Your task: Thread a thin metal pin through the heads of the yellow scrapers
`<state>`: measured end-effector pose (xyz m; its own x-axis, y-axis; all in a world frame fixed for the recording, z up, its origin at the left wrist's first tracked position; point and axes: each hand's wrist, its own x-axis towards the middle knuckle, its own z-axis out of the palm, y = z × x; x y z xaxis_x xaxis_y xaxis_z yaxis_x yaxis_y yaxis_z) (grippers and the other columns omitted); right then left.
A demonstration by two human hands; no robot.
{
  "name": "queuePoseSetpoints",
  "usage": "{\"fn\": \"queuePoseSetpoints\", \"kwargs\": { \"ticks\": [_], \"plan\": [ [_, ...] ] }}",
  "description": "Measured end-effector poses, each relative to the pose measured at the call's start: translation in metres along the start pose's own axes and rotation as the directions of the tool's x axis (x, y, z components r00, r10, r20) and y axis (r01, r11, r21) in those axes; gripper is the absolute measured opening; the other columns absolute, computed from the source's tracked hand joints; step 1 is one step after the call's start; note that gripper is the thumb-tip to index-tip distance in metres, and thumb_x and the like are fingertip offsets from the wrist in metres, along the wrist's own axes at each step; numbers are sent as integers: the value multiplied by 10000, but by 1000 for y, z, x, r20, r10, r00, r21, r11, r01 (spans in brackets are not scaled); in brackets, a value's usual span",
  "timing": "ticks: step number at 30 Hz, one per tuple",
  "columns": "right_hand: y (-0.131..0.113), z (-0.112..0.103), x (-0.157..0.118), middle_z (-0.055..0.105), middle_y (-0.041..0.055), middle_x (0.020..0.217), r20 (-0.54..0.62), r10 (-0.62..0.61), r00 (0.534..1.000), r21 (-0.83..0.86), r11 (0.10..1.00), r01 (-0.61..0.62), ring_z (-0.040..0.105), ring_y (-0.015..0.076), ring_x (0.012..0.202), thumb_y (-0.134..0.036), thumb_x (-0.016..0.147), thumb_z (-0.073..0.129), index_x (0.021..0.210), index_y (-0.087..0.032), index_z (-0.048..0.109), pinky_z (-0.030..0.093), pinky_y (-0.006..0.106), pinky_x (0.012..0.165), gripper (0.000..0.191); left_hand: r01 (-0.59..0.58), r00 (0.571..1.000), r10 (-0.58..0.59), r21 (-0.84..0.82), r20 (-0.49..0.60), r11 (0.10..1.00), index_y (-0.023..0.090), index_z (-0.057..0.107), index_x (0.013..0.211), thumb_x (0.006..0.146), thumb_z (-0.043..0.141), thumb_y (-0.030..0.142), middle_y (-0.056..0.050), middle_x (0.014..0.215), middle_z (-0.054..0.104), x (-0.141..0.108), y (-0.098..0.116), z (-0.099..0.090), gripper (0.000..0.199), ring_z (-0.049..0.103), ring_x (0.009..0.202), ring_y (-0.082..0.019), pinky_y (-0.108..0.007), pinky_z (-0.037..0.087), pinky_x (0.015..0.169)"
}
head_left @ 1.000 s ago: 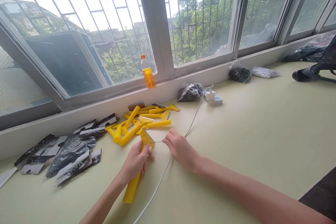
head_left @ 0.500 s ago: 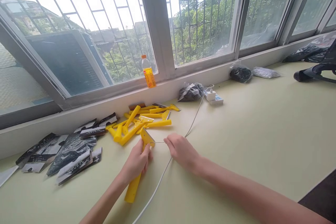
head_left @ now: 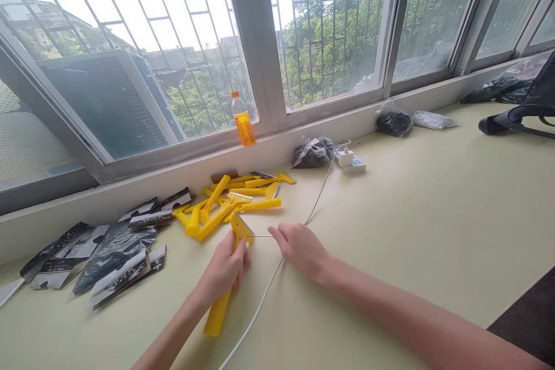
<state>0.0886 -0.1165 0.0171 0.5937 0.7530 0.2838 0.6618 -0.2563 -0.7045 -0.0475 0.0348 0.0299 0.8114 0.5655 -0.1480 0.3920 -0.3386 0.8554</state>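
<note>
My left hand [head_left: 226, 266] is closed around a yellow scraper [head_left: 218, 313], just below its blade head. The scraper's handle slants down toward me. My right hand [head_left: 301, 251] is closed on a screwdriver [head_left: 261, 236]; only its thin metal shaft shows, and the handle is hidden in my fist. The shaft's tip meets the side of the scraper's head at a screw hole or screw too small to make out. Just beyond my left hand lies a pile of yellow scrapers [head_left: 225, 205].
Black and white card packages [head_left: 119, 277] lie at left. A white cable [head_left: 264, 295] runs under my right hand to a charger [head_left: 346, 157]. Bagged dark items [head_left: 313, 153] sit by the wall, more bags [head_left: 393, 121] farther right. An orange drink bottle [head_left: 243, 121] stands on the sill.
The view has shifted slightly. My right thumb and forefinger have moved a little on the screwdriver; both hands keep their places, with the shaft still at the scraper's head.
</note>
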Motion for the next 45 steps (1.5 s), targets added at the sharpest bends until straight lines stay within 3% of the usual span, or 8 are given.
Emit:
{"fn": "queuePoseSetpoints", "kwargs": {
  "ticks": [10, 17, 20, 27, 30, 33, 40, 45],
  "plan": [
    [3, 2, 0, 582, 18, 926, -68, -164, 984, 256, 951, 176, 567, 141, 797, -179, 959, 565, 859, -208, 568, 426, 255, 719, 104, -6, 1000, 6, 11, 9, 1000, 225, 403, 968, 976, 393, 474, 29, 730, 614, -1, 1, 0, 249, 469, 366, -84, -200, 369, 327],
    [-1, 1, -3, 454, -29, 580, 16, -15, 1000, 91, 996, 14, 359, 128, 527, -413, 1053, 400, 677, -213, 412, 254, 283, 539, 426, -5, 1000, 5, 6, 1, 1000, 225, 408, 966, 964, 414, 484, 26, 737, 616, 0, 0, 0, 260, 465, 360, -83, -204, 366, 328],
    [-1, 1, -2, 467, -30, 611, -17, -74, 997, 101, 992, 76, 356, 124, 552, -333, 1023, 479, 678, -215, 356, 266, 277, 552, 384, -6, 1000, 6, 4, 2, 1000, 225, 413, 963, 959, 419, 496, 23, 740, 620, 0, -1, 0, 271, 471, 366, -86, -204, 368, 328],
    [-1, 0, -2, 614, 23, 899, -77, -172, 982, 150, 972, 182, 542, 155, 774, -246, 975, 552, 879, -210, 503, 379, 259, 665, 113, -5, 1000, 5, 0, 0, 1000, 228, 415, 954, 955, 421, 491, 28, 735, 614, -1, 0, 0, 262, 464, 369, -86, -212, 387, 337],
    [-1, 1, -3, 571, 1, 732, -26, -69, 997, 95, 993, 71, 498, 154, 652, -403, 1019, 492, 794, -213, 493, 326, 273, 590, 294, 7, 1000, -7, -5, -1, 1000, 229, 416, 956, 951, 429, 498, 28, 732, 617, -1, 2, 0, 269, 462, 367, -86, -210, 379, 337],
    [1, 2, -2, 471, -26, 601, -1, -39, 999, 45, 998, 39, 389, 136, 546, -384, 1039, 443, 672, -218, 388, 270, 284, 548, 407, 16, 1000, -16, -5, 0, 1000, 231, 413, 949, 948, 436, 501, 25, 738, 622, -2, 3, 0, 271, 462, 365, -86, -208, 367, 331],
    [-1, 2, -3, 613, 22, 925, -89, -219, 972, 113, 967, 229, 560, 145, 769, -209, 986, 532, 871, -210, 525, 378, 253, 659, 116, 17, 1000, -17, -5, -6, 1000, 232, 410, 939, 950, 433, 484, 30, 732, 613, -3, 5, 1, 253, 466, 369, -86, -211, 380, 337],
    [-1, 0, -4, 554, -11, 657, -9, -41, 999, 24, 999, 41, 463, 136, 569, -434, 1039, 453, 776, -207, 527, 283, 267, 554, 355, 11, 1000, -11, -16, -10, 1000, 230, 418, 939, 929, 468, 509, 23, 742, 624, -2, 3, 0, 283, 467, 360, -86, -213, 376, 331]
  ]
}}
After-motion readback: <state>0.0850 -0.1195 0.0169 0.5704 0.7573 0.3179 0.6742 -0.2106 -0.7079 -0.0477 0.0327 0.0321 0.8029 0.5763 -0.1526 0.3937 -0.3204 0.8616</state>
